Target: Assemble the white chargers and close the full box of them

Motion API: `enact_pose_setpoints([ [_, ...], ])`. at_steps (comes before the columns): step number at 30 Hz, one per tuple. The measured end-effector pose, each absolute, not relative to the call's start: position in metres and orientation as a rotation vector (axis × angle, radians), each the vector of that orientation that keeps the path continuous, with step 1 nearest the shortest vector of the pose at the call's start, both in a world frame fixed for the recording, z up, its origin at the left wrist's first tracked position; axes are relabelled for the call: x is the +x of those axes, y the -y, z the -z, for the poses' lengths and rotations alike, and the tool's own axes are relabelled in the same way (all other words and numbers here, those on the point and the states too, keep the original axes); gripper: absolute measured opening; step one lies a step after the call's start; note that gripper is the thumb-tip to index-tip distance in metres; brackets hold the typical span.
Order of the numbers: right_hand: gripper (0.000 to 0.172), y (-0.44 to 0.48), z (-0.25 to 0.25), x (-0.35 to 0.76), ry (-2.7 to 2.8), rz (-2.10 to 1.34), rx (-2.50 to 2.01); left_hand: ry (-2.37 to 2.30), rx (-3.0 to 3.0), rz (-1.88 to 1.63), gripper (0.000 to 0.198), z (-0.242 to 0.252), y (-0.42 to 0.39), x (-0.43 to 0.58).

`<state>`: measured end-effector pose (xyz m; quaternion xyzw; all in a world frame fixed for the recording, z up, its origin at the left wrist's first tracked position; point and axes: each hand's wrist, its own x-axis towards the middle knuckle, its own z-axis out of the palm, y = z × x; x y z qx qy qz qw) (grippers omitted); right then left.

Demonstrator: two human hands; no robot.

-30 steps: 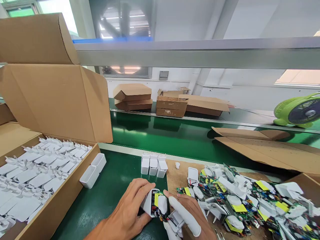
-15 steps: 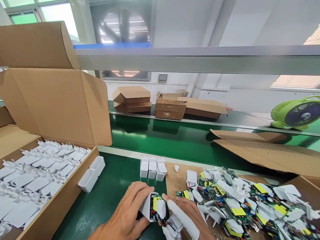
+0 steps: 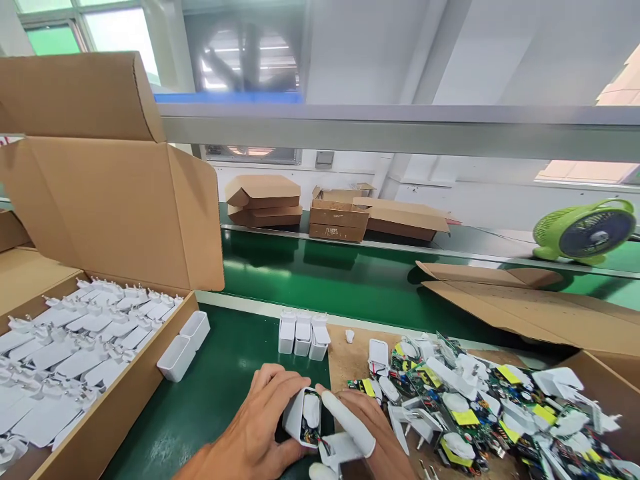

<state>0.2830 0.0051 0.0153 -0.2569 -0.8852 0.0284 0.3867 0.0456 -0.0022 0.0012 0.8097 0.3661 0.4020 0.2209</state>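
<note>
Both hands meet at bottom centre, low over the green tabletop (image 3: 225, 380). Left hand (image 3: 255, 427) curls round a white charger shell (image 3: 295, 417), fingers over its top and far side, open mouth facing right w/ a circuit board partly inside. Right hand (image 3: 365, 427), white cot on the index finger (image 3: 347, 417), presses on that board from the right; it looks closed on a white plug cap (image 3: 343, 447) just below, though grip is partly hidden. Shell's long axis runs roughly away from the person, tilted left. Loose boards and caps (image 3: 470, 407) lie right, nearer the right hand. Three empty shells (image 3: 303, 333) stand just beyond; carton of plug caps (image 3: 65, 347) far left.
</note>
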Motion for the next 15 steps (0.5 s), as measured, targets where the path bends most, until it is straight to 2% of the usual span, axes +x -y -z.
enact_pose_setpoints([
  [5, 0.047, -0.004, -0.014, 0.289, 2.151, -0.264, -0.757, -0.901, 2.034, -0.985, 0.064, -0.007, 0.003, 0.044],
  [10, 0.059, -0.002, -0.023, 0.289, 2.27, -0.301, -0.807, -0.952, 1.705, -0.991, 0.052, -0.007, 0.0, 0.045],
  [15, 0.067, 0.002, -0.032, 0.281, 2.459, -0.333, -0.853, -0.946, 1.392, -1.028, 0.062, -0.005, -0.003, 0.042],
])
